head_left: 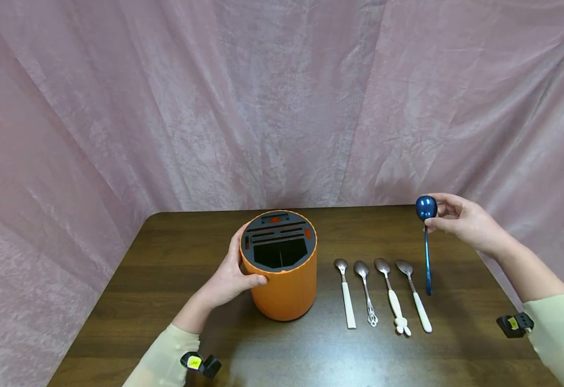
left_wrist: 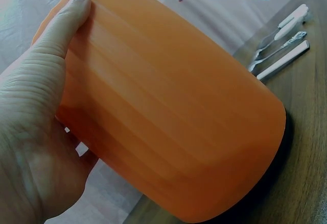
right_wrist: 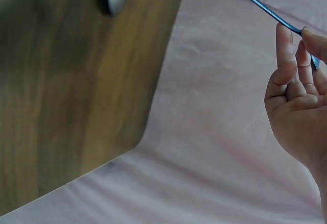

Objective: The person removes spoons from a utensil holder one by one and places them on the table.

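My left hand (head_left: 230, 279) grips the left side of an orange cylindrical utensil holder (head_left: 286, 295), its thumb on the near wall. The holder's dark grey slotted lid (head_left: 280, 236) faces up and toward me. In the left wrist view the orange wall (left_wrist: 168, 101) fills most of the frame. At the right, my right hand (head_left: 463, 220) pinches a shiny blue spoon (head_left: 426, 207) just below its bowl. That spoon hangs above the table, bowl up and handle pointing down. The right wrist view shows its handle (right_wrist: 265, 10) between thumb and fingertips; the bowl is mostly hidden there.
Several spoons lie in a row right of the holder: one with a straight white handle (head_left: 348, 306), an ornate metal one (head_left: 369, 301), one with a rabbit-shaped handle end (head_left: 401, 324), and another white-handled one (head_left: 422, 312). Pink curtain (head_left: 282, 107) hangs behind the wooden table (head_left: 165, 252).
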`<state>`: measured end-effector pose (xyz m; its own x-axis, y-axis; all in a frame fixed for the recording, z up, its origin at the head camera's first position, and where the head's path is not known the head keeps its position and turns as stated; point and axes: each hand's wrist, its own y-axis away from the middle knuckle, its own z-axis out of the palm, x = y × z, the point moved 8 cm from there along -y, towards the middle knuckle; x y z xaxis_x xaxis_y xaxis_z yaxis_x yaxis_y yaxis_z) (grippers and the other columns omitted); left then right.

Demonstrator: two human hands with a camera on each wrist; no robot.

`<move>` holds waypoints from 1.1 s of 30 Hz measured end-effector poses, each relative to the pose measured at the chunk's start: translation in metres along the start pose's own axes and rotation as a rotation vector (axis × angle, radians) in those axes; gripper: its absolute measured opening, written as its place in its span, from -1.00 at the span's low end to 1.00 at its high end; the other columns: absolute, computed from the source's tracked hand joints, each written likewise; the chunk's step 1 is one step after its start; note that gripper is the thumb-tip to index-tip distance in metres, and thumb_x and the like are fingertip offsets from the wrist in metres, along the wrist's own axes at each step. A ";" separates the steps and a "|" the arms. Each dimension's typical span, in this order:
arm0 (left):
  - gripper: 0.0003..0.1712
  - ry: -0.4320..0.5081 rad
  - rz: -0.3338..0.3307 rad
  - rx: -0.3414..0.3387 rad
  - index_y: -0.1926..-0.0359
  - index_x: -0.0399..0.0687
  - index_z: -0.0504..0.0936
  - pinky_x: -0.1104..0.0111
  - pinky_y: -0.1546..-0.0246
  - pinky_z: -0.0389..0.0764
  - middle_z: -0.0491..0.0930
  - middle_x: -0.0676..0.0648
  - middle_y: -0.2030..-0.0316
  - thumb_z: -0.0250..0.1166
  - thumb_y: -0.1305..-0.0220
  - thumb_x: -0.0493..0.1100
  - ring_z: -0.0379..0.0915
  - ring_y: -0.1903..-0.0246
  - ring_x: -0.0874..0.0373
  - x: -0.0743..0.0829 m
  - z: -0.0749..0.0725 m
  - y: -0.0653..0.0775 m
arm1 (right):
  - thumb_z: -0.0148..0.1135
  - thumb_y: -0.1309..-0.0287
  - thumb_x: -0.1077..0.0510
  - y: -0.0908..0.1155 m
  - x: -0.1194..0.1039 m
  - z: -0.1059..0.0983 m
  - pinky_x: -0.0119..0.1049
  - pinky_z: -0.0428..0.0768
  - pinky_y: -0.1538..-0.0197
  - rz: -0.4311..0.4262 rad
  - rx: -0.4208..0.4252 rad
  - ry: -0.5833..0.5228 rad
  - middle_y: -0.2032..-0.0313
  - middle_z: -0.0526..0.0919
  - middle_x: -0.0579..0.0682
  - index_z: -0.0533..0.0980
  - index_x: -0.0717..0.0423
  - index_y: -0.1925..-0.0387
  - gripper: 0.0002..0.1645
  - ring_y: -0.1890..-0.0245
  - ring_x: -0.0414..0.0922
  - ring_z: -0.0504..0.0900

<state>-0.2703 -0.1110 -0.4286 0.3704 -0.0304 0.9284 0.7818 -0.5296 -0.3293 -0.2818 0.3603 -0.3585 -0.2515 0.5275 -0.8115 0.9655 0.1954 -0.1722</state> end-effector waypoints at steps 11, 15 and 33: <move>0.37 -0.012 0.006 0.003 -0.61 0.29 -0.20 -0.16 -0.45 -0.07 0.09 0.01 -0.53 0.59 -0.04 0.21 0.06 -0.47 0.03 0.000 -0.001 0.001 | 0.30 -0.40 0.18 0.014 0.045 0.002 -0.52 0.47 0.12 0.103 -0.058 0.097 0.18 0.70 0.13 0.22 0.36 -0.45 -0.26 0.23 -0.13 0.74; 0.37 -0.020 0.002 0.003 -0.62 0.28 -0.21 -0.17 -0.44 -0.06 0.09 0.03 -0.53 0.58 -0.05 0.22 0.05 -0.47 0.04 0.000 -0.001 0.002 | 0.30 -0.41 0.14 0.019 0.056 0.005 -0.51 0.49 0.09 0.126 -0.094 0.081 0.18 0.70 0.15 0.22 0.36 -0.44 -0.26 0.22 -0.07 0.75; 0.36 -0.015 0.009 0.009 -0.61 0.31 -0.19 -0.17 -0.44 -0.06 0.08 0.02 -0.53 0.60 -0.05 0.20 0.04 -0.48 0.03 0.002 -0.002 0.003 | 0.25 -0.42 0.17 0.035 0.114 0.028 -0.20 0.59 0.26 0.222 -0.235 -0.086 0.13 0.70 0.22 0.15 0.45 -0.46 -0.22 0.22 -0.07 0.76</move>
<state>-0.2682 -0.1139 -0.4277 0.3845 -0.0222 0.9229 0.7830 -0.5218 -0.3387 -0.2744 0.4042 -0.4723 -0.0204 0.5084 -0.8609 0.9515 0.2742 0.1393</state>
